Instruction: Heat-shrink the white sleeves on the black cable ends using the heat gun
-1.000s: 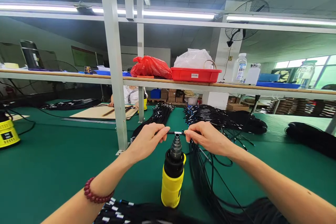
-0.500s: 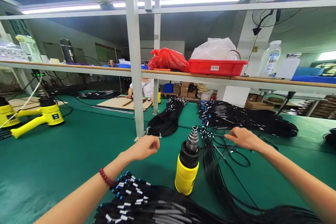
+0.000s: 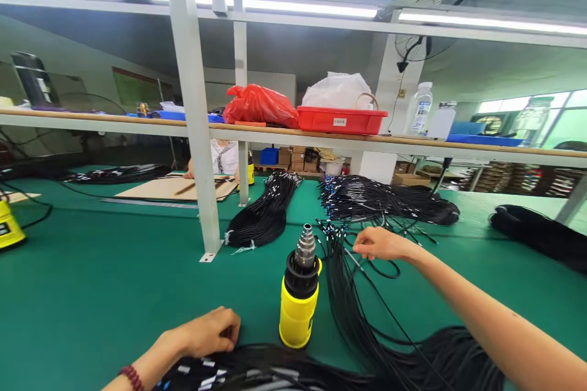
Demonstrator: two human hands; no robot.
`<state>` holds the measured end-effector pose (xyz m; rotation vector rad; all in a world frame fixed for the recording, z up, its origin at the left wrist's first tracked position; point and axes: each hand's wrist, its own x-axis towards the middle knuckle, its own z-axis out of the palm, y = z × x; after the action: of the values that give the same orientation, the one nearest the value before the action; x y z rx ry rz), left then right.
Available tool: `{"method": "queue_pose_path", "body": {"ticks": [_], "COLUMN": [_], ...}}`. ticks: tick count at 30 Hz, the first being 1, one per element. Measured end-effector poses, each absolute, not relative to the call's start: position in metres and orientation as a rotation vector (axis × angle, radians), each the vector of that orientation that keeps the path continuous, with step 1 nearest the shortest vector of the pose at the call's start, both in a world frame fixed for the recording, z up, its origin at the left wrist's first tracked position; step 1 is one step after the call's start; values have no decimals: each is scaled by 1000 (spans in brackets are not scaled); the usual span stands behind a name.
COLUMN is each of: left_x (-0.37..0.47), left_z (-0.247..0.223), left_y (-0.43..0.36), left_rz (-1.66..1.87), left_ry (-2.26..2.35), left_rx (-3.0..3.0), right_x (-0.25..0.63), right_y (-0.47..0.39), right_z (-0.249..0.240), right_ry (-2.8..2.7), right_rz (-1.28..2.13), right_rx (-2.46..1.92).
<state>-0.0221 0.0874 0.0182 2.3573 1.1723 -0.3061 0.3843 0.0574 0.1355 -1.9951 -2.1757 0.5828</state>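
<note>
My left hand (image 3: 211,333), with a dark red bead bracelet (image 3: 131,377) on its wrist, is low at the far edge of the near black cable bundle (image 3: 270,372). Its fingers are curled, and whatever they hold, if anything, is hidden. Reaching in from the right, my right hand (image 3: 378,243) has its fingers bent together over loose black cables (image 3: 339,281) with pale and blue tips. What is between those fingertips cannot be made out. A yellow heat gun (image 3: 299,311) stands between my hands, its stepped metal nozzle pointing up, touched by neither hand.
A white post (image 3: 195,122) rises from the green table (image 3: 114,275). More cable bundles (image 3: 261,217) lie farther back. The shelf (image 3: 275,134) carries a red bag (image 3: 261,107), a red basket (image 3: 339,121) and bottles. Across the table, a person (image 3: 224,156) is beside cardboard (image 3: 160,189).
My left hand has come down and nearer to the front cable bundle. My right hand has moved inward over the loose cables. The view has turned to the right.
</note>
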Motion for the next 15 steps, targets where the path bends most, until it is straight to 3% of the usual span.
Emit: {"method": "queue_pose_path", "body": {"ticks": [9,15], "left_x": [-22,-17], "left_z": [36,92], "left_y": [82,65], "left_rz": [-278,-139], "left_ry": [1108,1095], "left_rx": [2466,2542], "right_x": [379,375], "right_y": [41,30], "right_z": [155,170], "right_ry": [-2164,-2106], "right_rz": [560,484], "right_rx": [-1869,-1738]}}
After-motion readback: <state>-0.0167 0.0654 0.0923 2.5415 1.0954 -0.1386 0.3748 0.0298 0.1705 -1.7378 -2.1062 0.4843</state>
